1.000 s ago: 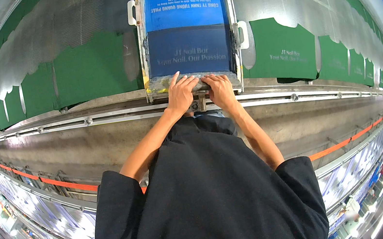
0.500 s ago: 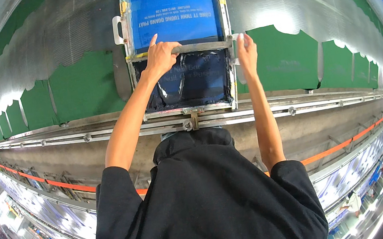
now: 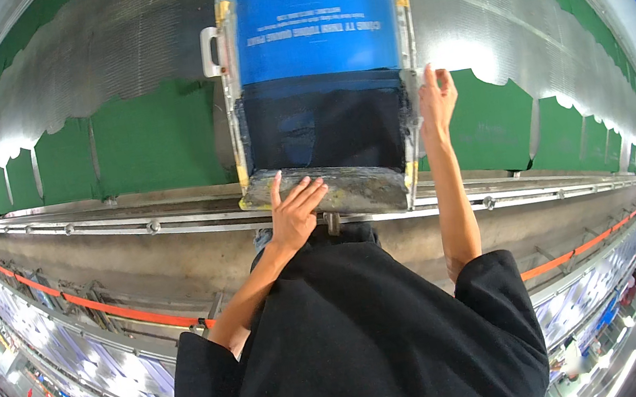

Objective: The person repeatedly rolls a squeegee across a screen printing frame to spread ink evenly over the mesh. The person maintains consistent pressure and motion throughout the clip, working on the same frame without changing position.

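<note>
A screen-printing frame [image 3: 396,1] with metal edges holds a bright blue mesh [image 3: 314,53] with white lettering, its near half covered in dark ink [image 3: 332,123]. My left hand [image 3: 295,206] grips a grey, stained squeegee bar [image 3: 361,188] along the frame's near end, fingers over its top, thumb partly hidden. My right hand [image 3: 435,97] is at the frame's right edge with bent fingers; what they hold there is hidden. A white handle [image 3: 210,51] sticks out from the frame's left side.
Green pieces [image 3: 147,141] lie in a row on a long metal table [image 3: 119,56]. A metal rail [image 3: 118,225] runs along its near edge. Behind me are an orange bar [image 3: 122,311] and another long, brightly lit rack [image 3: 106,366].
The squeegee was mid-screen half a second ago and is now at the near end with my left hand. My right hand, on the bar a second ago, is up at the right side.
</note>
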The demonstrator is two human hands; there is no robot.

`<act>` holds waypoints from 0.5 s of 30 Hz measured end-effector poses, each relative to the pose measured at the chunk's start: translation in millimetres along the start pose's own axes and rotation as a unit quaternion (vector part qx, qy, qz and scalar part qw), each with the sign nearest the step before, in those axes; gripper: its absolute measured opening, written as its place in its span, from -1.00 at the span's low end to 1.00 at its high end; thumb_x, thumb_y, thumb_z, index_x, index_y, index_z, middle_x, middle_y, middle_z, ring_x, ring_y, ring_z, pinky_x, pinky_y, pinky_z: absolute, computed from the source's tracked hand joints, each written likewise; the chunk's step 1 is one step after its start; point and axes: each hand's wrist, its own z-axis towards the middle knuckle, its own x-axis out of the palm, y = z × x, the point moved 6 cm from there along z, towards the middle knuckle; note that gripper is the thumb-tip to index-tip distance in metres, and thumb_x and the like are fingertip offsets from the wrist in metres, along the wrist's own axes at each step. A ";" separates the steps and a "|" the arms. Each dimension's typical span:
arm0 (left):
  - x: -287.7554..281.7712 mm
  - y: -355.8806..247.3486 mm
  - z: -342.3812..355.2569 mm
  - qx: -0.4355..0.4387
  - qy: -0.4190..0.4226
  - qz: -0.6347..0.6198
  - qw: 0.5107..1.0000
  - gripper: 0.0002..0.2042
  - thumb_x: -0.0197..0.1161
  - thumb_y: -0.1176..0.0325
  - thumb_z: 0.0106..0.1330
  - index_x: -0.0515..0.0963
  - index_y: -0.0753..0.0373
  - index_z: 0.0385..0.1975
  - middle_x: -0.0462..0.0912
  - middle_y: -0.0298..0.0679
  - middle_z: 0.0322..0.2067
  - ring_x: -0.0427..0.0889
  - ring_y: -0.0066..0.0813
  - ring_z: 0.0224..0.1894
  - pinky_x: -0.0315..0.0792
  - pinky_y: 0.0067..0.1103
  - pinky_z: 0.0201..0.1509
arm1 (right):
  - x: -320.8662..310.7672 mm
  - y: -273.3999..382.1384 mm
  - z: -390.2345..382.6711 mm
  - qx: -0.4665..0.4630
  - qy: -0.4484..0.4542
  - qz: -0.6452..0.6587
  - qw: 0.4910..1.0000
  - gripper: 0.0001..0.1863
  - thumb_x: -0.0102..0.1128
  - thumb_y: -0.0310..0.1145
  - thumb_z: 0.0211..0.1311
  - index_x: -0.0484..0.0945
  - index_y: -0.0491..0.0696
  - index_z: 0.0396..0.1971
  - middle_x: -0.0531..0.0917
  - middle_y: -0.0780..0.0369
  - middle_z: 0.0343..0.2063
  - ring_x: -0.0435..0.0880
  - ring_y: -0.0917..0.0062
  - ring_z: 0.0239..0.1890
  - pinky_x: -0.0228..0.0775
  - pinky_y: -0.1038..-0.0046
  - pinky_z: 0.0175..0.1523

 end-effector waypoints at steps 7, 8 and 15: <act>-103.4 144.9 -31.0 -0.034 0.060 0.049 0.996 -0.51 0.22 0.61 0.07 0.72 0.11 0.05 0.77 -0.29 0.09 0.68 -0.35 0.23 -0.22 -0.04 0.69 | 169.8 -45.5 -83.0 -0.076 0.002 -0.004 0.997 -0.71 0.17 -0.25 0.50 0.54 -0.15 -0.38 0.46 0.34 -0.51 0.29 0.62 -0.41 0.25 0.40 -0.31; -123.2 170.6 -41.8 -0.049 0.066 0.051 0.995 -0.51 0.24 0.62 0.06 0.73 0.11 0.05 0.77 -0.31 0.09 0.69 -0.35 0.22 -0.23 -0.05 0.69 | 201.2 -53.0 -101.2 -0.071 -0.001 0.007 0.997 -0.71 0.18 -0.24 0.48 0.54 -0.16 -0.37 0.46 0.32 -0.51 0.29 0.62 -0.41 0.25 0.39 -0.32; -230.2 311.6 -108.5 -0.041 0.057 0.086 0.994 -0.49 0.20 0.66 0.04 0.73 0.14 0.04 0.77 -0.29 0.08 0.67 -0.28 0.23 -0.21 -0.09 0.69 | 360.2 -50.0 -207.4 -0.006 -0.020 -0.057 0.998 -0.63 0.18 -0.10 0.42 0.58 -0.17 -0.30 0.66 0.08 -0.44 0.57 0.29 -0.41 0.40 0.18 -0.22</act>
